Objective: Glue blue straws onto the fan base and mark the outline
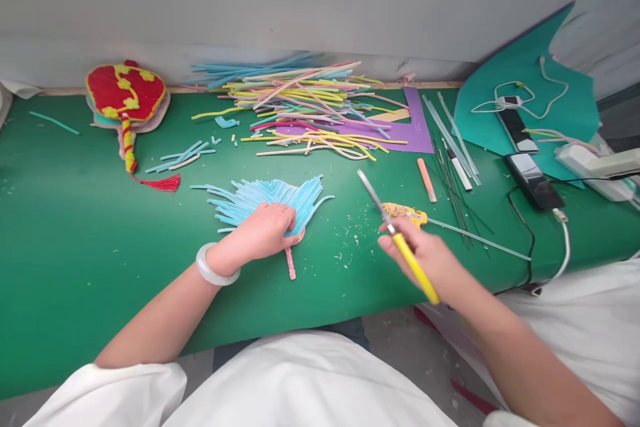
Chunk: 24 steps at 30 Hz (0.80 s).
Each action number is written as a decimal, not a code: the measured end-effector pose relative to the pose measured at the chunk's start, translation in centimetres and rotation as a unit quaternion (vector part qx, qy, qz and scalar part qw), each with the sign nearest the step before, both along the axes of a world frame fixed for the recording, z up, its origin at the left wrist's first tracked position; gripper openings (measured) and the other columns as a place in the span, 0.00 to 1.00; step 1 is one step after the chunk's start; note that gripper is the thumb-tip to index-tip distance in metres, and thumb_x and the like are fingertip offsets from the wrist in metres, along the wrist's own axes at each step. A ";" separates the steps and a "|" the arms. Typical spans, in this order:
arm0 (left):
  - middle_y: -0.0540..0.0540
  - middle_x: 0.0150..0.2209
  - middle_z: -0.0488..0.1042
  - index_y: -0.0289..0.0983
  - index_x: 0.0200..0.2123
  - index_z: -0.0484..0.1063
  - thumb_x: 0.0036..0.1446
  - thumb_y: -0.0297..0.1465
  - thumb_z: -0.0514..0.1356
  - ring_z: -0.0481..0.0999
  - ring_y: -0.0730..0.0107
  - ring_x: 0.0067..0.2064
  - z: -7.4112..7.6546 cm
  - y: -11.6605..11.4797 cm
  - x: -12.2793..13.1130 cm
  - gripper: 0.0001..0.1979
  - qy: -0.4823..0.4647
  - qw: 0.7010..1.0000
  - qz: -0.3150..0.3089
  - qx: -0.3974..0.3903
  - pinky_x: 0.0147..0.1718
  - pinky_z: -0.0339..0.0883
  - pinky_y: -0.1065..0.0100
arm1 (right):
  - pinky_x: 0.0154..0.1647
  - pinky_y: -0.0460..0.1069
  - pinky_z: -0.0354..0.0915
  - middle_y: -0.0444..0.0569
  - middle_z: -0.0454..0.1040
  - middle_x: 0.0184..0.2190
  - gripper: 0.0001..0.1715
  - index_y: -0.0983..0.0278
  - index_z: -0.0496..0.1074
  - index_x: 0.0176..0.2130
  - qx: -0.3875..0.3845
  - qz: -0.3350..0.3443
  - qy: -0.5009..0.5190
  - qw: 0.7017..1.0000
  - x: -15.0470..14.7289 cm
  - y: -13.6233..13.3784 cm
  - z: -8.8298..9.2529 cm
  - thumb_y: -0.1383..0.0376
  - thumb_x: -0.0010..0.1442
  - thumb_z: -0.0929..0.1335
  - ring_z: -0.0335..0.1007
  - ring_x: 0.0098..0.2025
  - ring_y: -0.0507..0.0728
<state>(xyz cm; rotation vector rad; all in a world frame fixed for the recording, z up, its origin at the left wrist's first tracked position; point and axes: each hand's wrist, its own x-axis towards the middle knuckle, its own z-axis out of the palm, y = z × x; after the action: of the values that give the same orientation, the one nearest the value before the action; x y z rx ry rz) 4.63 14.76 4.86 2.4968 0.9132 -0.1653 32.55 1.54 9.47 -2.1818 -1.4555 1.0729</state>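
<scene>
A fan shape of light blue pipe cleaners (pixel 265 195) with a short pink handle (pixel 291 265) lies flat before me, uneven strands sticking out at its left and upper right. My left hand (pixel 265 230), a white bangle on its wrist, curls over the fan's lower right part and grips it, thumb near the handle. Scissors (pixel 411 267) with yellow handles are in my right hand (pixel 425 250), off to the right of the fan, blades pointing up and left, seemingly together. Just behind them lies a yellow glue gun (pixel 405 213) with a clear glue stick in it.
Piled pipe cleaners (pixel 300 97) of several colours lie at the back on purple card (pixel 423 127). A red-and-yellow fan (pixel 127 97) with a tassel rests at left. Power bank (pixel 534 181), cables and teal sheet (pixel 530 100) occupy the right. Another person's white clothing (pixel 590 327) shows beside me.
</scene>
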 end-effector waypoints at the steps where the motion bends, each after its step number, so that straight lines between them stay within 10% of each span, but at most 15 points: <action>1: 0.47 0.32 0.74 0.39 0.31 0.65 0.63 0.39 0.56 0.72 0.61 0.36 0.0 0.0 0.0 0.12 0.001 1.000 -0.001 0.001 0.38 0.57 0.62 | 0.24 0.47 0.59 0.39 0.65 0.22 0.26 0.58 0.68 0.46 -0.021 0.025 0.027 0.999 -1.2 -1.0 -0.2 0.42 0.60 0.64 0.60 0.23 0.52; 11: 0.45 0.34 0.74 0.39 0.31 0.65 0.64 0.40 0.56 0.72 0.61 0.36 -0.6 0.0 -0.2 0.13 -0.001 1.000 -0.009 0.014 0.39 0.58 0.61 | 0.15 0.46 0.51 0.35 0.57 0.16 0.28 0.57 0.54 0.31 -0.201 0.037 0.170 0.964 -7.3 -3.3 -1.3 0.37 0.64 0.55 0.52 0.14 0.49; 24: 0.44 0.33 0.75 0.38 0.32 0.66 0.63 0.39 0.58 0.73 0.59 0.36 -0.8 0.0 -0.3 0.11 -0.016 0.999 -0.018 0.030 0.37 0.59 0.61 | 0.25 0.47 0.51 0.37 0.59 0.20 0.27 0.59 0.56 0.28 -0.125 0.097 0.062 0.986 -8.3 -2.2 -2.4 0.41 0.65 0.57 0.50 0.23 0.50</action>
<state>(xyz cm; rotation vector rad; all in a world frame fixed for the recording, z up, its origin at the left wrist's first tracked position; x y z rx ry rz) 4.31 14.80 4.01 2.5657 0.8732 -0.1117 24.21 -0.63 7.09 -2.1191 -1.5770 1.5026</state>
